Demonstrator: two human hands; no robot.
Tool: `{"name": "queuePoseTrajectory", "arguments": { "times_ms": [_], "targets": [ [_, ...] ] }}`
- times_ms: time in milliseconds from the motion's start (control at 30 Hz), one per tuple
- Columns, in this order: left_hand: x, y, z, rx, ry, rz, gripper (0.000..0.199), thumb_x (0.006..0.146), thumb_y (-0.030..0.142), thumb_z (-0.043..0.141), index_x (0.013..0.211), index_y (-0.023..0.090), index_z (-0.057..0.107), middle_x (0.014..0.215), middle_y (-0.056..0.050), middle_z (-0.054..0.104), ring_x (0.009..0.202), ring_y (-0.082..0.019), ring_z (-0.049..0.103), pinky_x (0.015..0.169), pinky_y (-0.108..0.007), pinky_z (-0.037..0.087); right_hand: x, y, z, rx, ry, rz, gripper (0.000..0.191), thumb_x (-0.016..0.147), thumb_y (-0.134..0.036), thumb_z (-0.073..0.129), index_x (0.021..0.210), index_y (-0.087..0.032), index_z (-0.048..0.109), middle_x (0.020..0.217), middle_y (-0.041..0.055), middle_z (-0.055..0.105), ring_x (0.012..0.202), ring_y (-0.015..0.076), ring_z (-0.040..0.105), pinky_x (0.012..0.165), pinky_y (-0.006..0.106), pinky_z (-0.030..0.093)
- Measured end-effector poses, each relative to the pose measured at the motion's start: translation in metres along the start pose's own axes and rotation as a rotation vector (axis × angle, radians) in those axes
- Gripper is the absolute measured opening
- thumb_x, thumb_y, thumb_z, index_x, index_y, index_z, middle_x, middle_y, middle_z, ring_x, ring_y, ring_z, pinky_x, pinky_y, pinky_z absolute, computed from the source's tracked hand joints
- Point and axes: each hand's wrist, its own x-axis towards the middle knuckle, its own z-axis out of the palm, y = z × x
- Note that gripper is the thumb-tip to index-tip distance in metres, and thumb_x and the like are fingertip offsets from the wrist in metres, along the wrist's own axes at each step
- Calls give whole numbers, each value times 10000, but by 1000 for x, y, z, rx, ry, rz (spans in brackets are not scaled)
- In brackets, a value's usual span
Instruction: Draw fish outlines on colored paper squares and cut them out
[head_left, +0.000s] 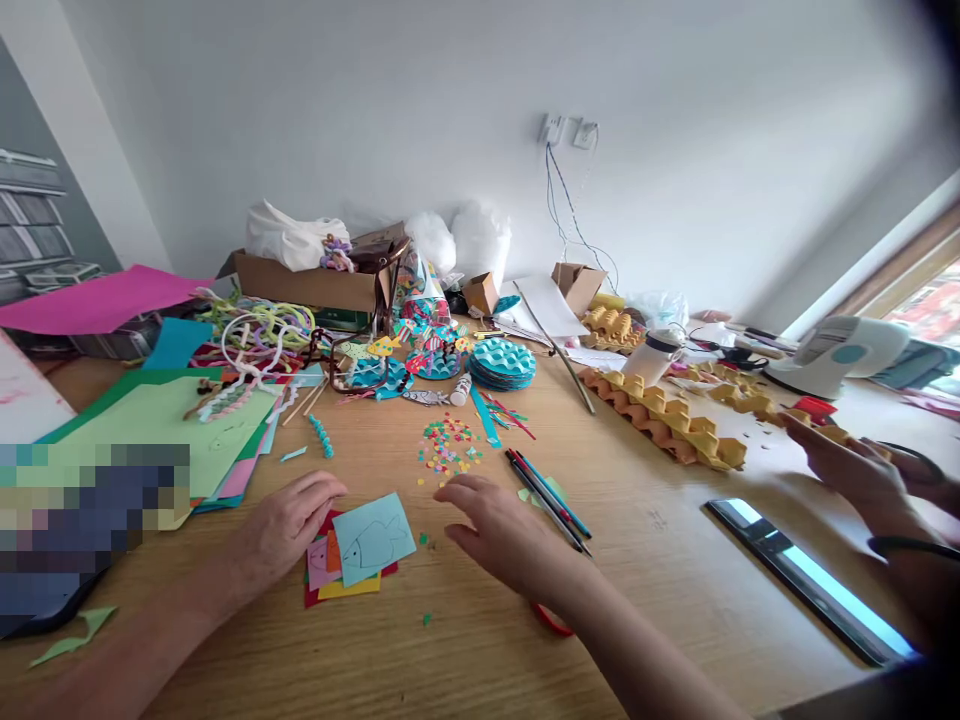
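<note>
A light blue paper square point(375, 538) with a fish drawn on it lies on a small stack of coloured squares, among them a yellow one point(352, 588) and a pink one point(320, 566). My left hand point(292, 520) rests at the stack's left edge, fingers loosely stretched and holding nothing visible. To the right of the stack, my right hand point(499, 530) is open and empty, palm down, its thumb apart from the fingers. Red scissor-like handles point(553, 620) show partly under my right forearm. Several pens point(551, 500) lie beyond that hand.
Paper confetti point(448, 445) lies ahead, before stacked blue wavy discs point(502, 364). Coloured sheets point(165, 430) and a phone-like dark object point(60, 590) are at left. At right are egg cartons point(667, 420), a shiny black device point(802, 580) and another person's hand point(847, 470).
</note>
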Motion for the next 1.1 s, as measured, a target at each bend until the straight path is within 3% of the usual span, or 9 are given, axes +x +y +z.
{"name": "queuePoseTrajectory", "arguments": {
  "times_ms": [167, 467, 600, 767, 900, 1000, 1100],
  "targets": [
    [-2, -1, 4, -46, 2, -18, 308, 877, 168, 331, 961, 207, 624, 940, -61, 672, 845, -182, 644, 742, -256, 517, 38, -20, 15, -72, -105, -171, 384, 782, -127, 587, 1166, -131, 594, 1154, 124, 604, 1068, 250, 560, 898, 333, 427],
    [-1, 11, 5, -107, -84, -49, 340, 863, 116, 309, 961, 200, 624, 926, -64, 652, 828, -176, 635, 727, -262, 508, 80, -12, 35, -113, -194, -146, 314, 721, -181, 612, 1032, -140, 634, 1052, 130, 602, 957, 260, 578, 734, 311, 436],
    [-2, 10, 7, -78, -41, -11, 334, 865, 118, 310, 983, 205, 610, 937, -64, 652, 836, -182, 640, 727, -266, 507, 85, -10, 39, -37, -179, -122, 259, 666, -155, 643, 923, -138, 624, 989, 115, 611, 919, 245, 571, 706, 288, 407],
    [-2, 9, 5, -48, 110, -7, 266, 885, 152, 350, 1003, 214, 580, 944, -60, 650, 872, -188, 638, 768, -273, 506, 85, -10, 38, 156, -89, -6, 147, 619, -24, 555, 646, -167, 533, 682, 21, 564, 714, 183, 542, 592, 256, 336],
    [-1, 14, -2, -35, 192, -9, 207, 883, 166, 399, 987, 207, 572, 942, -67, 655, 902, -201, 633, 812, -298, 506, 79, 0, 25, 430, 80, 72, 174, 619, -34, 539, 610, -186, 456, 579, -42, 458, 600, 128, 478, 560, 240, 316],
    [0, 24, -5, -54, 97, 55, 261, 883, 126, 374, 980, 204, 604, 940, -69, 665, 883, -186, 635, 782, -277, 520, 69, 9, 13, 696, 213, 127, 98, 685, -131, 503, 689, -200, 435, 605, -50, 470, 564, 113, 494, 541, 230, 358],
    [0, 38, -4, -77, -125, 180, 337, 888, 101, 386, 1098, 229, 616, 1072, -62, 668, 1011, -184, 609, 868, -285, 504, 57, 14, 7, 939, 299, 156, 120, 707, -274, 528, 725, -206, 432, 599, -58, 488, 532, 105, 511, 526, 225, 393]
  ]
}}
